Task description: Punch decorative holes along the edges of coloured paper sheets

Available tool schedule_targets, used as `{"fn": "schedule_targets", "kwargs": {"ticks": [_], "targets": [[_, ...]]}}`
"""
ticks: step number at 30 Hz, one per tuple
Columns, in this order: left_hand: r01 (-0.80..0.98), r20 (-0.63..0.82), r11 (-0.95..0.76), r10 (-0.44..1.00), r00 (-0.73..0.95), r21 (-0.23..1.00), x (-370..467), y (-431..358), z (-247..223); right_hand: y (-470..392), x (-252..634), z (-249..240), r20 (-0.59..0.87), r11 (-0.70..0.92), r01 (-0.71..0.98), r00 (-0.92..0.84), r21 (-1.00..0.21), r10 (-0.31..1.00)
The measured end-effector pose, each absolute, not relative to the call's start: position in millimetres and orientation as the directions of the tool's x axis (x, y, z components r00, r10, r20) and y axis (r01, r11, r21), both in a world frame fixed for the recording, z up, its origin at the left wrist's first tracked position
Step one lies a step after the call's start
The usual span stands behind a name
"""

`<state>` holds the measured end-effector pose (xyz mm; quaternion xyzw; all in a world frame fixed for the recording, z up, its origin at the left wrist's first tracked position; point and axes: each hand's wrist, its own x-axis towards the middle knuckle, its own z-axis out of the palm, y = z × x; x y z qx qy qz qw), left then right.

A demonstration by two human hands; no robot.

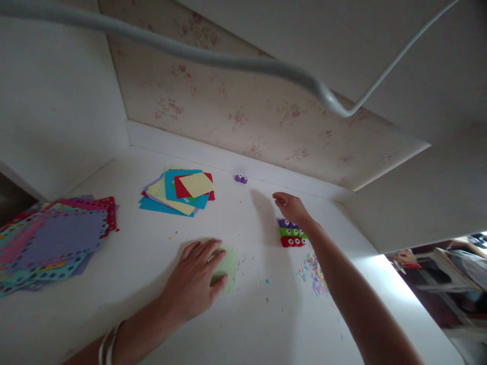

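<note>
My left hand (201, 276) lies on a small light green sheet of paper (230, 268) on the white tabletop, its fingers apart and partly covering the sheet. My right hand (291, 207) is raised over the back of the table with its fingers curled together; whatever is inside them, if anything, is hidden. Just below it stands a group of small purple, green and red pieces with white eye-like circles (292, 233), partly covered by my right wrist. A purple piece of the same look, with two such circles (241, 179), sits near the back edge.
Coloured paper sheets (160, 192) are piled at the back left. Punched sheets with holes along their edges (64, 238) lie at far left. Colourful confetti (314, 276) is scattered beside my right forearm. A pale cable (228, 62) crosses overhead, and side walls enclose the table.
</note>
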<state>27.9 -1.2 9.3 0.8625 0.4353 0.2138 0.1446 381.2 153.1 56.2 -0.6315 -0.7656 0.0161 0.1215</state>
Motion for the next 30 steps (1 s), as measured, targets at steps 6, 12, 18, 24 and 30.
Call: {"fn": "schedule_targets", "kwargs": {"ticks": [6,12,18,24,30], "targets": [[0.713,0.276,-0.555,0.832,0.481,0.429,28,-1,8,213,292,30,0.205,0.321,0.924,-0.280,-0.206,0.938],[0.731,0.258,-0.515,0.857,0.445,0.447,29,2,9,248,277,31,0.160,0.285,0.928,-0.251,-0.241,0.955],[0.682,0.234,-0.462,0.884,0.404,0.566,27,4,12,215,298,40,0.155,0.234,0.918,-0.193,-0.321,0.969],[0.502,0.211,-0.305,0.949,0.236,0.810,29,6,5,117,295,26,0.244,0.244,0.822,-0.133,-0.515,0.961],[0.371,-0.021,-0.076,0.967,0.252,0.926,27,16,22,14,269,2,0.249,0.217,0.404,0.028,-0.889,0.968]]}}
